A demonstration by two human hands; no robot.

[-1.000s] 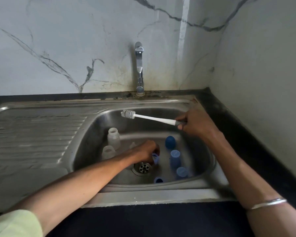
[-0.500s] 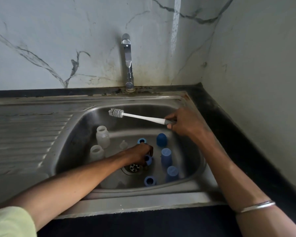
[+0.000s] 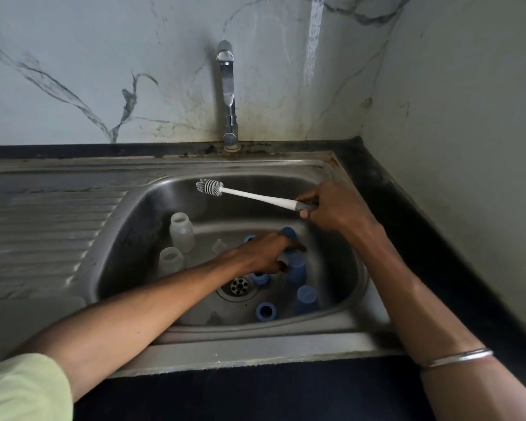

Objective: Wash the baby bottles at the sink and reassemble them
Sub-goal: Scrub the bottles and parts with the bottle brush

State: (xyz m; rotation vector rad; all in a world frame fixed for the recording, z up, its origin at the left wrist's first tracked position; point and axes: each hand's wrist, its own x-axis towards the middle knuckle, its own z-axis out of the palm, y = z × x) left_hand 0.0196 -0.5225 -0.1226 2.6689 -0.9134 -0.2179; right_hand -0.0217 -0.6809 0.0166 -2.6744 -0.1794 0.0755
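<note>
Bottles of translucent plastic, two of them, stand upright and uncapped at the left of the sink basin; the nearer one sits just in front of the other. We note a small clear teat on the basin floor just right of them.

Blue parts lie scattered round the drain: a ring near the front wall, a cap to its right, a taller cap behind that, and a further ring beside the drain, partly under our left hand.

Left hand: reaching down into the basin, fingers extended toward the tall cap and another blue cap behind it. We cannot tell whether the fingertips grip anything or only touch.

Right hand: fingers curled round the grey handle end of a bottle brush, held above the basin. Its white stem slopes up to the left; its bristle head sits in the air below the tap.

A metal bangle circles the right forearm. A pale green sleeve covers the left upper arm. No water runs from the tap.
</note>
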